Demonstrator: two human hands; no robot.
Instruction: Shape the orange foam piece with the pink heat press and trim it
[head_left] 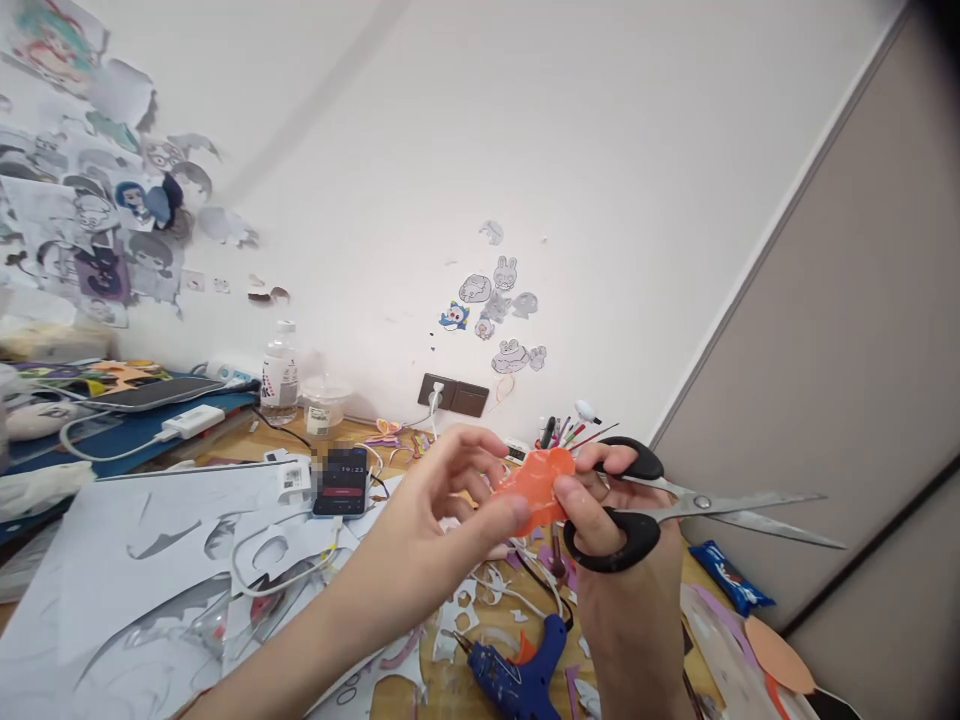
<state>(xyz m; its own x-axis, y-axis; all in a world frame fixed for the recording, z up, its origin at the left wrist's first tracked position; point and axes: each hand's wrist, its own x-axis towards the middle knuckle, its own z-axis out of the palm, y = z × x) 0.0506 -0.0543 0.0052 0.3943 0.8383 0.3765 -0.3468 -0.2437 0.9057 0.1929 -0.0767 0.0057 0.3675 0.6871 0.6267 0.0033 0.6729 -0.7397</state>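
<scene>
An orange cutout piece (pixel 534 488), shiny and with a wavy outline, is up in front of me between both hands. My left hand (pixel 457 500) has its thumb on the left edge of the piece, with its fingers curled behind. Black-handled scissors (pixel 701 502) hang on the thumb and fingers of my right hand (pixel 600 500). Their slightly parted blades point away to the right. The right fingertips also pinch the right edge of the orange piece. A blue glue gun (pixel 517 670) lies on the table below the hands.
White drawn and cut sheets (pixel 150 580) cover the left of the table. A phone (pixel 341 482) with a cable, a bottle (pixel 280 375) and a lidded plastic cup (pixel 324 402) stand behind. Paper scraps lie around the glue gun. A blue packet (pixel 729 577) sits at right.
</scene>
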